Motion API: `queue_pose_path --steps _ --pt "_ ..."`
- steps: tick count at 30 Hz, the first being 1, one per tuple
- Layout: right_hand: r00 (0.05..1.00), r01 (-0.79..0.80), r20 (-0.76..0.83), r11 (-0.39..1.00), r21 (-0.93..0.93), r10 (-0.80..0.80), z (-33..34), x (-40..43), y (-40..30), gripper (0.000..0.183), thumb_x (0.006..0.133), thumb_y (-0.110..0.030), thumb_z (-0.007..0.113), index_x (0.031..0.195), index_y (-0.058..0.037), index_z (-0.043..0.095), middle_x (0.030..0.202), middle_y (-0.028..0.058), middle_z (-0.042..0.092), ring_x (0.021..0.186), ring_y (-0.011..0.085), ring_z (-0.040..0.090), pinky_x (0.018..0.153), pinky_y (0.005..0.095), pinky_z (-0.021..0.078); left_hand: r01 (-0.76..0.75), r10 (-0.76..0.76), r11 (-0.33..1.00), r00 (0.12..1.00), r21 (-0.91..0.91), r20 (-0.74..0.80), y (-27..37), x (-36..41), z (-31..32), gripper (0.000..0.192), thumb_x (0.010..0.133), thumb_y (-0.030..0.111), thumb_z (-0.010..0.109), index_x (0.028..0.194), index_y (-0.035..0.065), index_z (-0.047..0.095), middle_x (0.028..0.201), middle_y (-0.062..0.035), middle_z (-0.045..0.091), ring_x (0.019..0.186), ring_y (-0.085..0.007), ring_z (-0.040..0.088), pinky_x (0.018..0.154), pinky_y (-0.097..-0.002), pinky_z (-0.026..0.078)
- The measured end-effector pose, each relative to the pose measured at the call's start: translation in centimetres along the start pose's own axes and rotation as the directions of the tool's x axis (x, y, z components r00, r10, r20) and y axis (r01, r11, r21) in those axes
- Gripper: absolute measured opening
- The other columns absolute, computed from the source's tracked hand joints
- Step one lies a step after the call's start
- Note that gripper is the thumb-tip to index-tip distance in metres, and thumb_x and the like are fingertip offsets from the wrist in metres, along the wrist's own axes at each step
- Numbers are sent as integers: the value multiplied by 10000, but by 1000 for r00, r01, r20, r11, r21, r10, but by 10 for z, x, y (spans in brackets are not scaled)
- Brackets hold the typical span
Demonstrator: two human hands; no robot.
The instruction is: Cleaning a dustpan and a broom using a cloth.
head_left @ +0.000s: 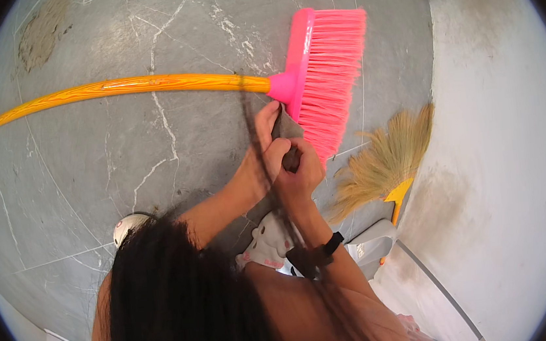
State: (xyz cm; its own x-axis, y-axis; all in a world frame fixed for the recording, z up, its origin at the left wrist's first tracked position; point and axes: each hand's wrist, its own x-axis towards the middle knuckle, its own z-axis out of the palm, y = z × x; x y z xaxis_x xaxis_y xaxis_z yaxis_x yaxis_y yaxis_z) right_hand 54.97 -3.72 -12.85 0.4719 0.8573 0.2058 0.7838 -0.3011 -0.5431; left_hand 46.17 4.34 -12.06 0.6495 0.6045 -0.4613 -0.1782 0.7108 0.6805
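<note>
A broom with a pink plastic head [298, 64] and pink bristles [335, 75] lies on the grey floor. Its yellow wood-patterned handle [146, 84] reaches away to the left. Just below the head's socket, my left hand [266, 144] holds a grey-brown piece of cloth [288, 127] between thumb and fingers. My right hand [305, 170] pinches the same cloth lower down, close beside the bristles. The cloth's upper end lies against the edge of the broom head. Part of the cloth is hidden by my fingers. A black band [333, 243] circles my right wrist.
A straw broom [390, 154] with a yellow collar leans near the white wall [501, 138] on the right. Below it stands a grey dustpan [375, 237]. White slippers [266, 240] are at my feet. Cracks and a rough patch [44, 32] mark the floor. Dark hair [181, 297] blocks the lower view.
</note>
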Motion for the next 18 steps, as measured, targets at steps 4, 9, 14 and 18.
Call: queue_pose_path --steps 4,9,14,18 --pt "1000 -1 -16 999 -35 0 7 -2 2 318 687 -34 788 970 -31 642 814 112 659 630 267 633 554 348 491 -21 24 982 1000 188 -17 -3 8 -13 518 872 -28 405 1374 -13 279 1567 -235 246 1413 -297 341 1134 -369 290" --pt "1000 -18 -11 999 -44 17 4 1 5 325 692 -54 787 978 -30 635 803 105 654 618 262 629 544 351 487 -339 373 576 919 744 129 1 0 -13 424 824 10 504 1238 -49 435 1191 -282 483 1158 -463 467 1023 -460 392" --pt "1000 -18 -16 999 -36 18 5 -2 9 326 721 -87 785 1002 -40 626 755 93 634 594 258 621 534 335 476 -434 410 591 888 680 210 -10 -16 -11 497 835 101 535 1288 -71 429 1073 -246 567 1012 -433 553 892 -497 437" --pt "1000 23 -18 1000 -16 -23 2 9 6 305 735 -95 782 991 -46 623 741 87 632 575 256 617 522 335 472 -291 302 714 949 637 95 2 7 -4 260 825 66 533 1045 -24 429 1096 -284 548 1008 -463 517 919 -500 408"
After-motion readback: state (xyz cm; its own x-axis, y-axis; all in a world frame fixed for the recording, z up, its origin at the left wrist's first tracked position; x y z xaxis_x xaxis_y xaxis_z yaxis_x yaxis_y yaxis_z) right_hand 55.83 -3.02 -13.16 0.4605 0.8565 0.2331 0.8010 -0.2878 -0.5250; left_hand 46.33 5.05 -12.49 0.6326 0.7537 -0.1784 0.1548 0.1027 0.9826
